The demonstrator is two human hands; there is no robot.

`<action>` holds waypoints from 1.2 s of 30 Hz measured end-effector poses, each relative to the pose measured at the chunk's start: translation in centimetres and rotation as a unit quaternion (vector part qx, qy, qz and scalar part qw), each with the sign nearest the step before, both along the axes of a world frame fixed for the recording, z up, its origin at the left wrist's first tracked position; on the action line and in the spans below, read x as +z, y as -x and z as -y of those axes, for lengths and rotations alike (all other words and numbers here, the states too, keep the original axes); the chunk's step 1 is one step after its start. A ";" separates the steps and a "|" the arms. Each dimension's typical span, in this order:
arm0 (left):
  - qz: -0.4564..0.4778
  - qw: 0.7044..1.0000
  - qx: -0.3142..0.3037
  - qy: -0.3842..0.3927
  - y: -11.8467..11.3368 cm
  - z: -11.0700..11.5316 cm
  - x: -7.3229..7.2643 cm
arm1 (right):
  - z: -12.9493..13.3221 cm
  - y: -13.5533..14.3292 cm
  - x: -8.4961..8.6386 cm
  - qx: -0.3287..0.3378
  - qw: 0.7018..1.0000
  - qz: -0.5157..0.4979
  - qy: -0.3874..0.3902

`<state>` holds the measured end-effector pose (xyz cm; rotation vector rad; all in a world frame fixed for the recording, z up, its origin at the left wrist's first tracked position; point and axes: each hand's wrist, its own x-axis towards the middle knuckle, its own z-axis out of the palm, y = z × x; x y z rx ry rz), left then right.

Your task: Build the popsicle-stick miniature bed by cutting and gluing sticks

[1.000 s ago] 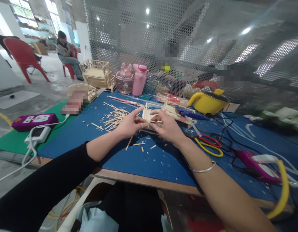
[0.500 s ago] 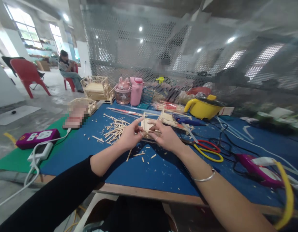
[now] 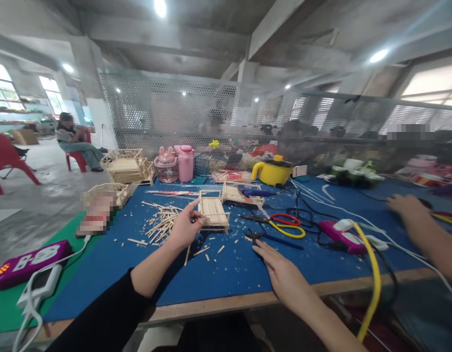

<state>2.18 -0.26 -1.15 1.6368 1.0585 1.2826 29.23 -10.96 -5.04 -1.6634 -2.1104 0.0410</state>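
A miniature bed frame of thin wooden sticks (image 3: 213, 209) stands on the blue mat in front of me. My left hand (image 3: 185, 226) grips its front left corner, thumb and fingers bent round the post. My right hand (image 3: 279, 266) lies low over the mat to the right, with its fingers stretched out and nothing in them. Just beyond its fingertips are dark-blue-handled cutting pliers (image 3: 279, 239). Loose wooden sticks (image 3: 163, 222) are heaped left of the bed frame, and short offcuts are scattered before it.
Scissors with red and yellow handles (image 3: 286, 227) lie behind the pliers. A second stick model (image 3: 233, 193), a blue glue gun (image 3: 260, 192) and a yellow pot (image 3: 273, 172) stand farther back. A purple power strip (image 3: 343, 237) with cables sits right. Another person's hand (image 3: 409, 210) rests at far right.
My right hand has let go of the stick bed frame and moved right and down towards the pliers. My left hand stays at the frame. The view has turned right and up.
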 end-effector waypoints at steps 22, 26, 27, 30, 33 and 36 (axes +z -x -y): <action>0.011 1.000 -0.006 0.011 0.0 0.0 0.2 | -12.2 9.8 6.6 0.244 0.938 -0.240 0.058; 0.005 1.000 -0.017 0.025 0.3 0.1 0.4 | -12.4 9.7 6.0 0.235 0.935 -0.262 0.050; 0.001 0.999 -0.033 0.027 0.4 0.0 0.5 | -12.5 9.7 6.0 0.236 0.934 -0.263 0.050; -0.012 0.996 -0.085 0.026 1.2 -0.2 0.4 | -12.3 9.7 6.0 0.238 0.935 -0.260 0.046; -0.013 0.994 -0.105 0.031 1.7 -0.4 0.2 | -11.8 9.8 6.4 0.232 0.939 -0.250 0.037; -0.005 0.995 -0.099 0.027 1.7 -0.5 0.0 | -11.3 9.8 7.1 0.224 0.948 -0.226 0.021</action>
